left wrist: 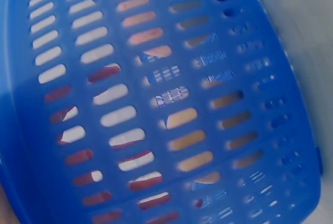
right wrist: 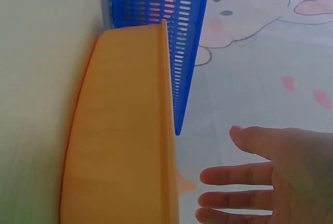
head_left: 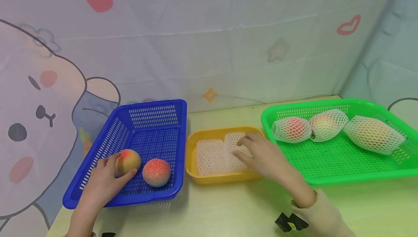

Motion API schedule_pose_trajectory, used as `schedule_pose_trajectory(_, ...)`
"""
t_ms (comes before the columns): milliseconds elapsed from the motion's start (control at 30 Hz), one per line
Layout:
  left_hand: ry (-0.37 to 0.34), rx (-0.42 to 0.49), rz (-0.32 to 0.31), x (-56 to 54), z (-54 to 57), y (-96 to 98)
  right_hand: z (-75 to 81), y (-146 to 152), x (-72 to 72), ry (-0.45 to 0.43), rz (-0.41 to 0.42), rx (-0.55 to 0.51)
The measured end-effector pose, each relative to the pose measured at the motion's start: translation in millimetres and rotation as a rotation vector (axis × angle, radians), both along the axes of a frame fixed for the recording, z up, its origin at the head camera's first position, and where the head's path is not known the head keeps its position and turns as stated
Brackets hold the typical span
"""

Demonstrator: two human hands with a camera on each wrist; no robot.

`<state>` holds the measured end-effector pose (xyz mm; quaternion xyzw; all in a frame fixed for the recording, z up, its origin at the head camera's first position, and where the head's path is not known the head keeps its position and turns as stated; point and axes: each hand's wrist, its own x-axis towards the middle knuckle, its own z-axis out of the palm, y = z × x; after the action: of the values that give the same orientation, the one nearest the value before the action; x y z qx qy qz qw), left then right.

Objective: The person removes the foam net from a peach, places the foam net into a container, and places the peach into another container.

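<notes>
In the head view my left hand (head_left: 102, 183) holds a yellow peach with a red blush (head_left: 131, 162), thumb on one side and fingers on the other, inside the blue basket (head_left: 183, 139). A second, redder peach (head_left: 156, 172) lies just right of it. The basket's slotted wall (left wrist: 151, 96) mostly hides that hand in the left wrist view. My right hand (head_left: 262, 155) hovers over the yellow tray (head_left: 225, 179), near white foam net sleeves (head_left: 210, 157) lying flat in two stacks. Seen from the right wrist, its fingers (right wrist: 237, 174) are straight and hold nothing.
To the right stands a green basket (head_left: 326, 179) with several fruits in foam nets (head_left: 328, 124) along its back. A black object (head_left: 290, 222) shows beside the right sleeve. Behind the table (head_left: 209, 211) hangs a printed cloth (head_left: 196, 48).
</notes>
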<state>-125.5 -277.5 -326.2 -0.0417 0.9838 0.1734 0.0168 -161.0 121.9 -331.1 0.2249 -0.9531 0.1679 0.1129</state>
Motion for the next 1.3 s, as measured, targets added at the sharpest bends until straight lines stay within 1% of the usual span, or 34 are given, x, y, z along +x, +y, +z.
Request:
schedule_pose_trajectory(167,-0.005,-0.005,0.003,2.8,2.3,5.5,3.6,4,1.1,0.016,-0.004,-0.008)
schedule_pose_trajectory(333,0.021,-0.008,-0.006,4.5,2.5,9.3,6.0,7,1.4,0.03,-0.004,-0.013)
schedule_pose_trajectory(400,0.041,-0.004,-0.012,5.2,2.1,10.8,6.9,7,1.7,0.032,-0.007,-0.012)
schedule_pose_trajectory(500,0.054,0.013,-0.011,7.0,2.9,14.9,8.1,8,2.3,0.033,-0.011,-0.009)
schedule_pose_trajectory(667,0.074,0.037,-0.01,9.6,4.5,26.0,10.9,10,3.5,0.039,-0.01,-0.009)
schedule_pose_trajectory(833,0.096,0.028,-0.022,10.5,4.3,42.4,13.2,12,3.7,0.044,-0.009,-0.001)
schedule_pose_trajectory(1000,0.155,0.016,-0.021,9.9,2.0,56.6,14.8,16,2.5,0.06,-0.007,0.007)
schedule_pose_trajectory(1300,0.264,-0.02,-0.015,12.2,-0.1,72.3,14.5,21,0.4,0.063,-0.005,0.009)
